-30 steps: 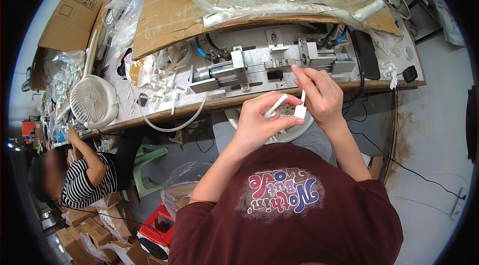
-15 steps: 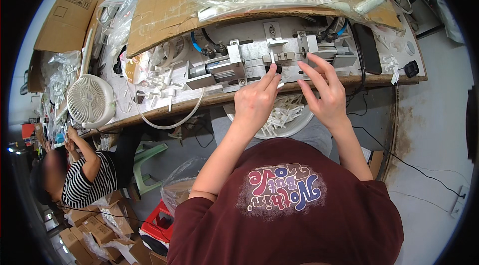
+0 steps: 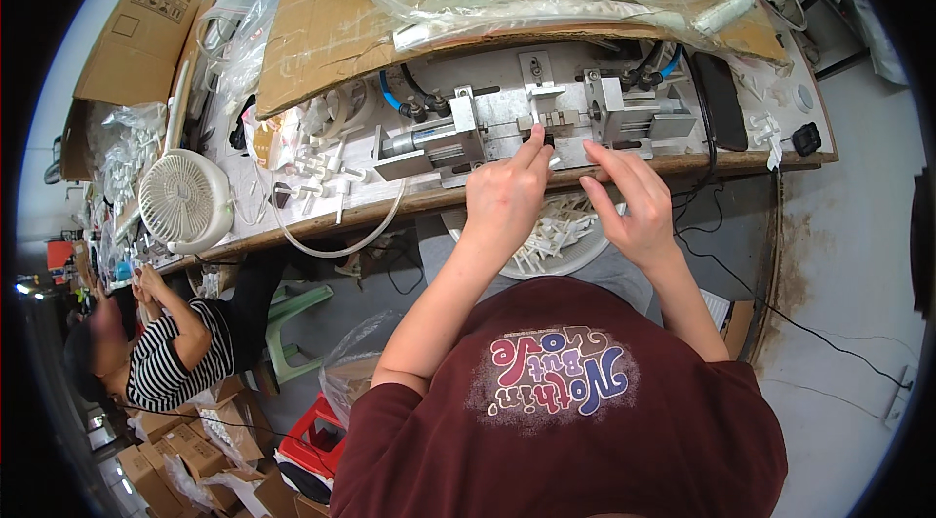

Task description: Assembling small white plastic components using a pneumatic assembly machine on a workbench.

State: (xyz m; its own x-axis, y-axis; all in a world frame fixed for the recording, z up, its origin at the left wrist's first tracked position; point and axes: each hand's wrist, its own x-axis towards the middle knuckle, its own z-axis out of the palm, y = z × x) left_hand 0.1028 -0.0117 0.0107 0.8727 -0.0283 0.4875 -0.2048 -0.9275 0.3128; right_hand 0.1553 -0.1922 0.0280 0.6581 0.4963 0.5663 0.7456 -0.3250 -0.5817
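My left hand (image 3: 507, 196) is at the front of the metal fixture (image 3: 556, 118). Its index finger reaches onto the fixture's middle, and the other fingers are curled. Next to its fingertips shows the end of a small white plastic part (image 3: 555, 162), seemingly pinched and mostly hidden by the hand. My right hand (image 3: 632, 204) hovers just to the right, thumb and fingers apart, with nothing in it. Metal slide units with cylinders flank the fixture, one at left (image 3: 429, 139) and one at right (image 3: 643, 113). Beneath my hands, a white basin (image 3: 603, 247) holds many white plastic pieces.
Cardboard (image 3: 322, 40) bearing a heap of white parts overhangs behind the fixture. A white fan (image 3: 185, 201) and loose white fittings (image 3: 327, 167) lie leftward; a black phone-like slab (image 3: 720, 100) is to the right. A co-worker in a striped shirt (image 3: 180, 352) sits at far left.
The view has shifted slightly. My right hand has drawn a little down, away from the right slide unit. My left index finger now points straighter onto the fixture's middle.
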